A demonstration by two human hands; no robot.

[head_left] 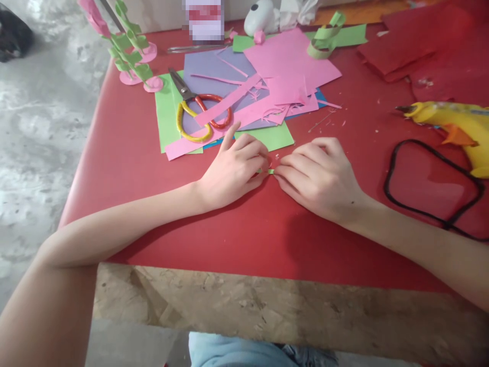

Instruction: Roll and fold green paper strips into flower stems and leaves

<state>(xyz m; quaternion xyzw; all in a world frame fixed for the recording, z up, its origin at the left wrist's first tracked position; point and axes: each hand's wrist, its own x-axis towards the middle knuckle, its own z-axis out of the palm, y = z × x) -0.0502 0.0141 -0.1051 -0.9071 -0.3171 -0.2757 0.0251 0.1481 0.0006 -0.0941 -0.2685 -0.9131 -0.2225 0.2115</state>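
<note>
Nearest the camera, past the bare chipboard edge (pixel 267 311), the red desk (pixel 153 163) carries everything. Both hands meet on it just in front of the stack of coloured paper (pixel 244 92), which serves as the landmark here. The left hand (pixel 235 171) and the right hand (pixel 319 176) each close a narrow fingertip grip on opposite ends of a small green paper strip (pixel 270 171), which lies between them, just above the desk surface and just short of the stack's near edge. Most of the strip is hidden by the fingers.

Judging by the pinch, the step in hand is folding or creasing this strip; a next move would call for a steady, matched squeeze from both hands so the small piece does not slip.

On the stack's left side lie scissors (pixel 194 109) with yellow and red handles. Well to the right of the stack sit a yellow glue gun (pixel 454 127) and its black cord (pixel 431 178). Beyond the stack to the left stands a pink-and-green paper model (pixel 130 56); at its far right edge rests a green paper curl (pixel 324 38).

No brand or writing can be read; one patch behind the stack is blurred out.
</note>
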